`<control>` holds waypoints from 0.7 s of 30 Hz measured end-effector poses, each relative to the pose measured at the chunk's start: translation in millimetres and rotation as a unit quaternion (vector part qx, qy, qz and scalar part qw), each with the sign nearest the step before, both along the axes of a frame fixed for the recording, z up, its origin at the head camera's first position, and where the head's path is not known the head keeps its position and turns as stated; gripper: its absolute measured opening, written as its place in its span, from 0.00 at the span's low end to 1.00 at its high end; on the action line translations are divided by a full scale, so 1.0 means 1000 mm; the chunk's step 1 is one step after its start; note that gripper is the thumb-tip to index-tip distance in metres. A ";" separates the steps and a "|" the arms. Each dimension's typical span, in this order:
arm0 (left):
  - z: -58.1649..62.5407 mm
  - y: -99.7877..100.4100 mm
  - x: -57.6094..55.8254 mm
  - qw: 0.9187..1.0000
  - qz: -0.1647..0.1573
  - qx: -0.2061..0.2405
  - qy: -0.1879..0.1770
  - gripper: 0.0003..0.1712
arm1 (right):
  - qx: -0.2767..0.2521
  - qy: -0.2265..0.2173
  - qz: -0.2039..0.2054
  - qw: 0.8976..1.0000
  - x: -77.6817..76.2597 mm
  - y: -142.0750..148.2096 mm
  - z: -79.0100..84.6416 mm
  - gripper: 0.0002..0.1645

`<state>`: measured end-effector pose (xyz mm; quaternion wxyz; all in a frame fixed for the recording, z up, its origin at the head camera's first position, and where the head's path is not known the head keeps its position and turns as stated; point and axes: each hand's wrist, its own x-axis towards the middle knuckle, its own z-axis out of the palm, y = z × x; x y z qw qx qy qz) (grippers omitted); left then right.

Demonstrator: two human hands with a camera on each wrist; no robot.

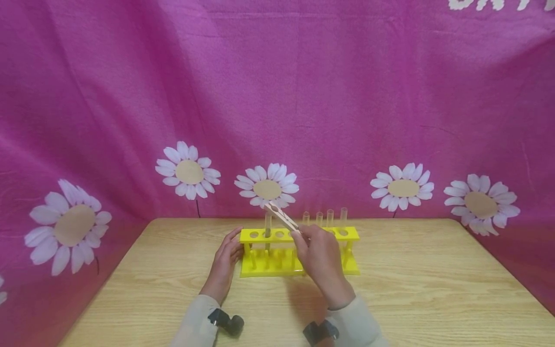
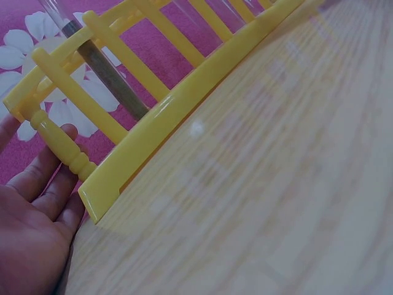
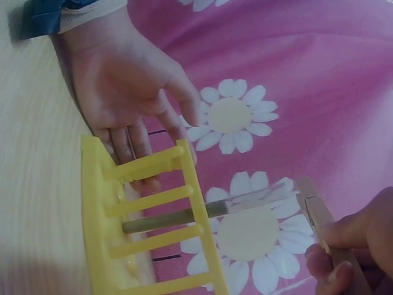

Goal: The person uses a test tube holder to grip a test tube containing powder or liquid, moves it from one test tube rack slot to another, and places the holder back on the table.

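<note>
A yellow test tube rack (image 1: pixel 269 272) stands on the table. In its second hole from the left is a glass test tube (image 3: pixel 166 220), its lower part filled with a dark greenish-brown content. My right hand (image 1: pixel 321 255) grips a wooden test tube clamp (image 1: pixel 284 219). The clamp's tip is at the tube's upper end; whether it is closed around the glass I cannot tell. My left hand (image 1: pixel 223 265) is at the rack's left end. In the left wrist view, its extended fingers (image 2: pixel 37 175) lie against the turned end post (image 2: pixel 61 144), the palm facing the rack.
Several clear test tubes (image 1: pixel 319 219) stand upright towards the rack's right side, partly behind my right hand. Wood-grained tabletop (image 1: pixel 412 289) surrounds the rack. A magenta cloth (image 1: pixel 303 96) with white daisies hangs behind the table and along its sides.
</note>
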<state>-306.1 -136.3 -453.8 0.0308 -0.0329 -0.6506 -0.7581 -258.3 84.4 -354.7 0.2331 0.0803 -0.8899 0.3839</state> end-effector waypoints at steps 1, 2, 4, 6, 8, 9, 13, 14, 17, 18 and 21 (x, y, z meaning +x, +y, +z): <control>0.000 0.000 0.000 1.000 0.000 0.001 0.000 0.27 | 0.000 -0.002 0.000 1.000 0.000 0.001 0.001 0.07; 0.000 0.000 0.000 1.000 0.000 0.001 0.000 0.27 | 0.000 -0.004 -0.001 1.000 0.000 0.002 0.002 0.07; -0.001 0.000 -0.001 1.000 -0.002 0.002 0.001 0.27 | 0.001 -0.012 -0.003 1.000 0.000 0.004 0.004 0.08; -0.001 0.000 -0.001 1.000 -0.002 0.001 0.000 0.28 | -0.002 -0.024 -0.007 1.000 0.001 0.007 0.005 0.08; -0.002 -0.001 -0.001 1.000 0.001 -0.003 0.001 0.27 | -0.004 -0.034 -0.012 0.999 0.001 0.008 0.007 0.10; -0.002 -0.001 -0.001 1.000 0.004 -0.006 0.001 0.27 | -0.004 -0.040 -0.014 0.999 0.001 0.009 0.007 0.11; -0.003 -0.002 -0.001 1.000 0.013 -0.024 0.005 0.25 | -0.004 -0.055 -0.021 0.998 0.002 0.012 0.011 0.13; -0.003 -0.002 0.000 0.999 0.013 -0.032 0.007 0.26 | -0.004 -0.057 -0.022 0.998 0.002 0.013 0.011 0.13; -0.003 -0.001 0.000 0.999 0.008 -0.036 0.007 0.26 | 0.001 -0.056 -0.024 0.998 0.002 0.017 0.014 0.13; -0.003 -0.001 -0.001 0.999 0.007 -0.035 0.009 0.26 | 0.003 -0.054 -0.024 0.998 0.002 0.018 0.014 0.14; -0.004 0.000 -0.002 0.999 0.009 -0.033 0.006 0.26 | -0.003 -0.051 -0.022 0.998 0.004 0.025 0.016 0.14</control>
